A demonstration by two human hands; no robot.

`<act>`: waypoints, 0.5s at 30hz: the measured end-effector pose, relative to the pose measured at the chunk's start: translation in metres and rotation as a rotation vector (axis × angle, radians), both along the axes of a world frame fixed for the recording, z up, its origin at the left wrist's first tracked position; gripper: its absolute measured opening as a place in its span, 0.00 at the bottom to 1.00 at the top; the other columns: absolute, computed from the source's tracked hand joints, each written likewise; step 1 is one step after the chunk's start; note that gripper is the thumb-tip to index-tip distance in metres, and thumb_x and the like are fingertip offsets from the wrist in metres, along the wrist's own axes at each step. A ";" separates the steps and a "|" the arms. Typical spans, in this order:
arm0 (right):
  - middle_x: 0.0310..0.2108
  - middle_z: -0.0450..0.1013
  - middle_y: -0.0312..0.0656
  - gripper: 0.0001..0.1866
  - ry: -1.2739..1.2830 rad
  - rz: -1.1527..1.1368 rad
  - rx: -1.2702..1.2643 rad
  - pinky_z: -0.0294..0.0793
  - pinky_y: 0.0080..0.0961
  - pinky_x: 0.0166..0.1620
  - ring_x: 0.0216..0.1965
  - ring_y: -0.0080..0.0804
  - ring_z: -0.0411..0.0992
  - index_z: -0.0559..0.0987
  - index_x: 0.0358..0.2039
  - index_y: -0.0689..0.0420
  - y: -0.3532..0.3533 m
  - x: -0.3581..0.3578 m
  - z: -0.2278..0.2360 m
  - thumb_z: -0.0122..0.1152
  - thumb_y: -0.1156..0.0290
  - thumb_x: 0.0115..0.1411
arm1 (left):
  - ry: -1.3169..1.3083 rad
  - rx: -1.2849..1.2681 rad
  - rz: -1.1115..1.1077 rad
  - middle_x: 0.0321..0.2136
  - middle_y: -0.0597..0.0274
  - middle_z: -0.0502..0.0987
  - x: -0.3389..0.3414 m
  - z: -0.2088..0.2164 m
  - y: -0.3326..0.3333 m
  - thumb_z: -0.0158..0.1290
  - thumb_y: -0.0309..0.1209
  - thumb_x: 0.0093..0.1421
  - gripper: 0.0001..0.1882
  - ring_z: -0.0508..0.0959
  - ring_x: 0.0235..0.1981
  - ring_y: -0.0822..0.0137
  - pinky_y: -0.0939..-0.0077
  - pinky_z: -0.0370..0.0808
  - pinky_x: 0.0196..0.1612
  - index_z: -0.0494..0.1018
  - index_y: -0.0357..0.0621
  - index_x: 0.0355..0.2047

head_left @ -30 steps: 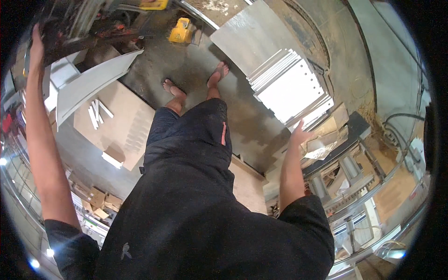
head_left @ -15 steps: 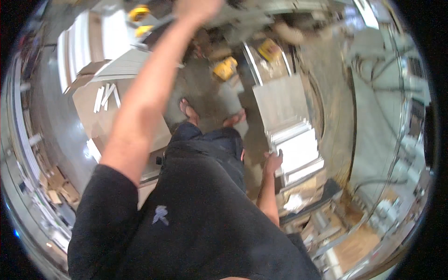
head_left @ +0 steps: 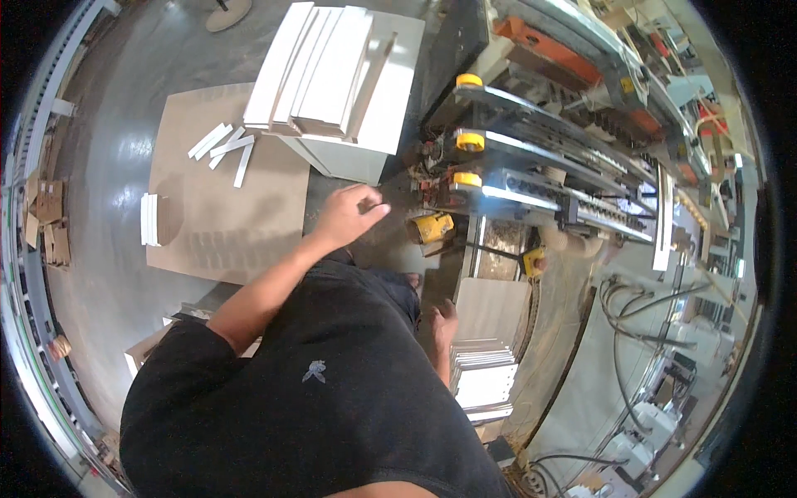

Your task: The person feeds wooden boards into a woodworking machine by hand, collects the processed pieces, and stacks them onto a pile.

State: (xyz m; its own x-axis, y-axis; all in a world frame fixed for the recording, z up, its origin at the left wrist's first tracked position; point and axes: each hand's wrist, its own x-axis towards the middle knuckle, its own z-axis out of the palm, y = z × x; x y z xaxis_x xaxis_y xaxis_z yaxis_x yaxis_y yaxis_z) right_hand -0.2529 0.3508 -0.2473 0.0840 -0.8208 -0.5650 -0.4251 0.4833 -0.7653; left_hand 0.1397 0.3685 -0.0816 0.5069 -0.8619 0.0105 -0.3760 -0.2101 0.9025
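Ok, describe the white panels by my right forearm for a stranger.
Find the machine with yellow wheels, upper right. Lower in view is a pale board, with the panels at its lower end. Unlike the white pile upper left, these lie beside your right forearm.

Looking steeply down from a person's head, the left of two side-by-side fisheye cameras takes in a workshop floor [head_left: 108, 149], its view closing to a dark, rounded rim. Nearest the lens, the wearer's black shirt [head_left: 365, 423] fills the lower middle. Beyond it, the left hand [head_left: 344, 217] sits close to the center of the frame, while the right hand [head_left: 444, 322] appears smaller, lower and to the right. The view reaches outward to a brown board [head_left: 224, 224] at left, white panels [head_left: 332, 66] at top and metal rails [head_left: 519, 197] at upper right. A long frame [head_left: 25, 357] bows along the left edge.
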 end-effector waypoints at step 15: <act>0.41 0.78 0.49 0.27 -0.188 0.948 -0.307 0.77 0.29 0.40 0.35 0.33 0.78 0.72 0.58 0.62 -0.115 0.257 0.146 0.64 0.70 0.57 | 0.284 -0.024 0.751 0.38 0.59 0.82 0.034 -0.023 0.065 0.63 0.34 0.57 0.16 0.80 0.40 0.66 0.72 0.73 0.46 0.77 0.38 0.42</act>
State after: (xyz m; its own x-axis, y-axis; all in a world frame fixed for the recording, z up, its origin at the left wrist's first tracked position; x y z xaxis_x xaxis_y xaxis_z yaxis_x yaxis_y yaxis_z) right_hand 0.0040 0.2356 -0.1017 0.8420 -0.4775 -0.2511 -0.3911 -0.2198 -0.8937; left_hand 0.1742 0.4340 -0.1051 0.9373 -0.2907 -0.1921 0.1032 -0.2950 0.9499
